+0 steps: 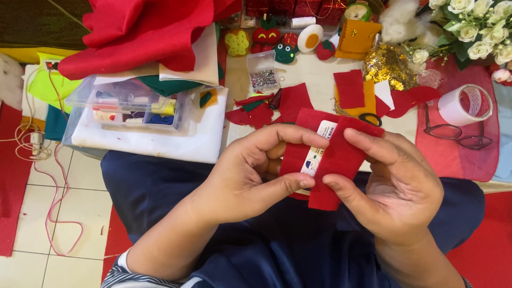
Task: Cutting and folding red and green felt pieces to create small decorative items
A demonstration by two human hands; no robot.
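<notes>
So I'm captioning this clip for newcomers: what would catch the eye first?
Both hands, left hand and right hand, pinch a folded red felt piece around a small white card at centre. Above left, a big red cloth heap lies over a clear plastic box; a white tape roll sits right.

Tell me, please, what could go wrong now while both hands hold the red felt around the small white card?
1. The white card is only partly wrapped by the red felt piece; it might slide out.
2. The left hand and right hand pinch only the edges, so the layers could shift.
3. Scissors lie just behind, half hidden under felt scraps.
</notes>
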